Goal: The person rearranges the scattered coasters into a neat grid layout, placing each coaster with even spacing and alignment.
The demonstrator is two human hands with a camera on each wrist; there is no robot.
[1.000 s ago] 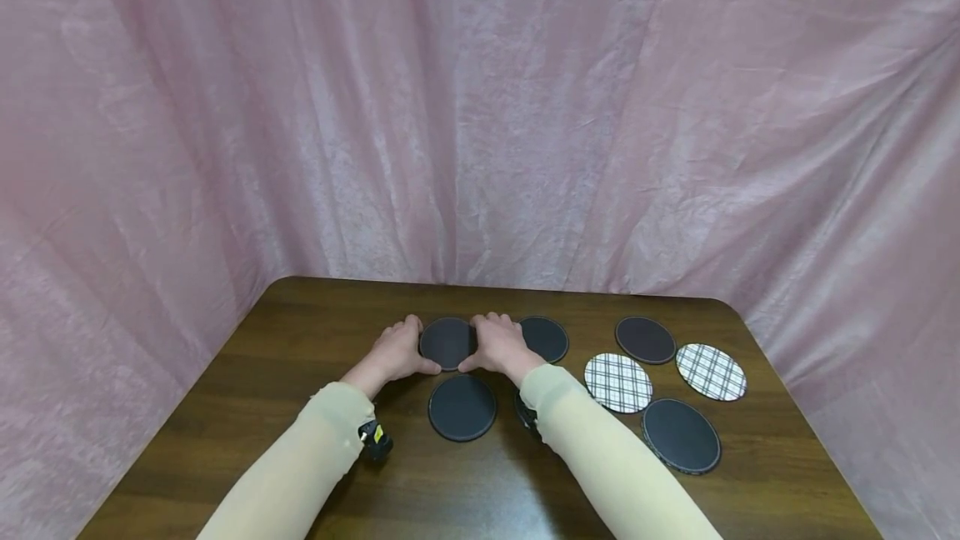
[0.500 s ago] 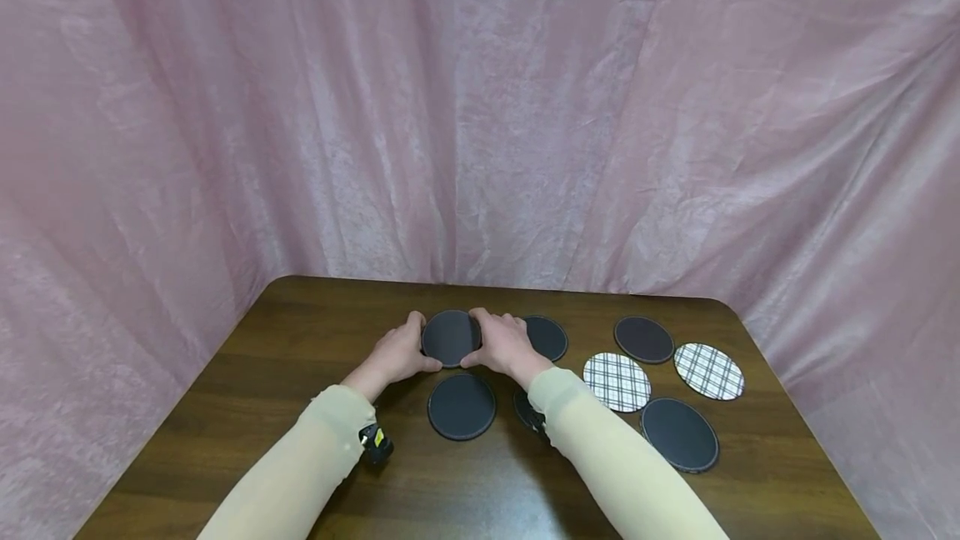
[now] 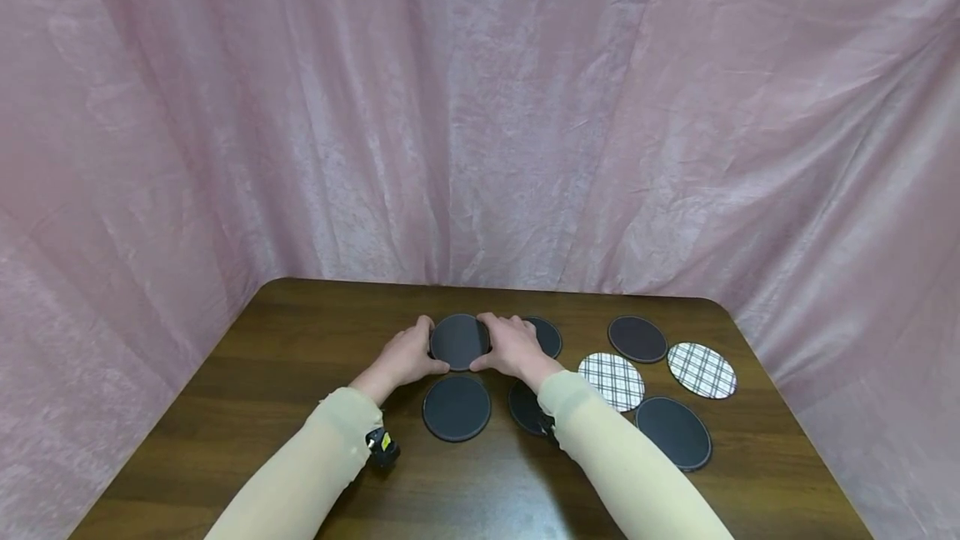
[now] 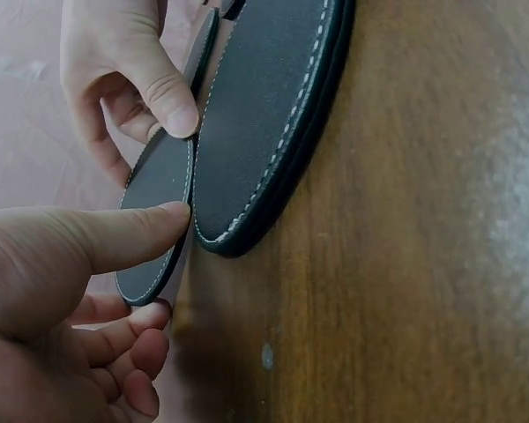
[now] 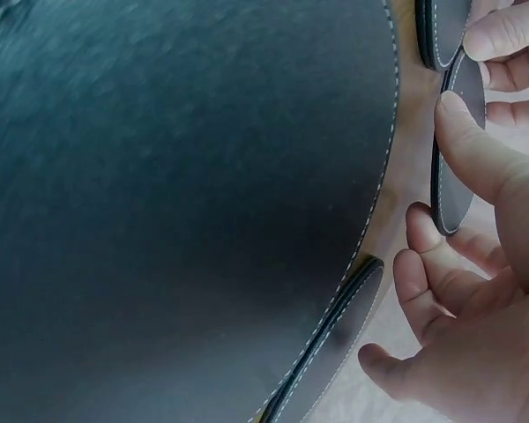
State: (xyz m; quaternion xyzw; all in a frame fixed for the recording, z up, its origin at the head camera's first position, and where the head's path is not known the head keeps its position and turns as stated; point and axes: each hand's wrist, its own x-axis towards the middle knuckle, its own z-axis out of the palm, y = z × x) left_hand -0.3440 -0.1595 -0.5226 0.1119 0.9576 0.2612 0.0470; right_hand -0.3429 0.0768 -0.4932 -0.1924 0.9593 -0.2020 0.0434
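Both hands hold one round dark coaster [image 3: 460, 342] with pale edge stitching, close over the table. My left hand [image 3: 402, 354] grips its left edge, and my right hand [image 3: 515, 346] its right edge. In the left wrist view, each thumb lies on the near rim of the held coaster [image 4: 150, 216], with fingers at its side and underneath. Just in front of it, a second dark coaster [image 3: 457, 409] lies flat. Another dark coaster [image 3: 545, 337] is partly hidden behind my right hand, and one more dark coaster [image 3: 527, 407] lies partly under the right wrist.
At the right of the brown wooden table [image 3: 247, 407] lie two white plaid coasters [image 3: 611, 382], a dark brown coaster [image 3: 637, 339] and a black coaster [image 3: 673, 433]. A pink curtain [image 3: 480, 107] hangs behind the table's far edge.
Both hands have shifted a little to the right with the held coaster, which now stands straight behind the nearer dark coaster. The other coasters keep their places; the head view has turned slightly.
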